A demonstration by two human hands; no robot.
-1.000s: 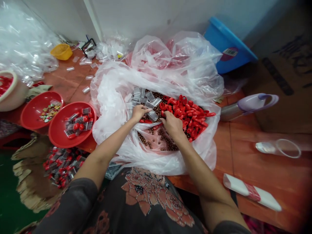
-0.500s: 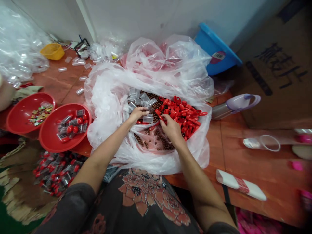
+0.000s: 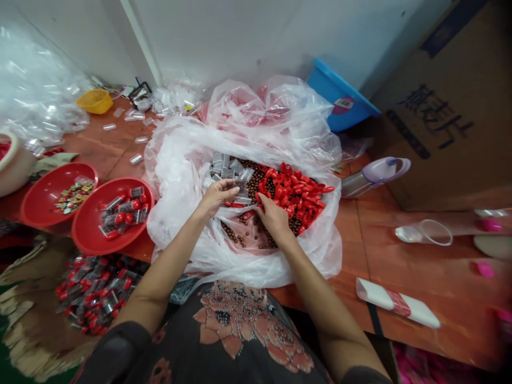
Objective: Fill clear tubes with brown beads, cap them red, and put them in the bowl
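Left hand point(image 3: 218, 197) narrowly closed, thumb and fingers pinching a clear tube point(image 3: 241, 185) just above the heap. Right hand point(image 3: 274, 216) also narrow, fingertips point(image 3: 261, 198) down at the edge of the red caps point(image 3: 296, 189); whether anything sits in that grip, impossible to tell. Both hands inside the mouth of a white plastic bag point(image 3: 176, 181), its sides bunched around them and a clearer fold of it piled up toward the wall.

Inside the bag, more clear tubes point(image 3: 224, 165) at the far left of the heap, brown beads point(image 3: 254, 184) spread beside and below them, and the red caps massed to the right, touching the beads.

Near the counter's point(image 3: 360, 250) left edge, two red bowls: the outer one point(image 3: 36, 210) with colourful packets point(image 3: 74, 194), the one point(image 3: 80, 240) just beside the bag with capped tubes point(image 3: 120, 210). Below the counter's near edge, a heap of red-and-clear pieces point(image 3: 96, 293) on torn cardboard point(image 3: 28, 320). Toward the far left corner, a yellow basket point(image 3: 95, 101) and loose tubes point(image 3: 136, 159) scattered on the counter. Beyond the far right of the bag, a blue tub point(image 3: 344, 106) and a printed carton point(image 3: 440, 117). Toward the right edge, a clear cup point(image 3: 424, 232) on its side and a white-and-red packet point(image 3: 396, 301).
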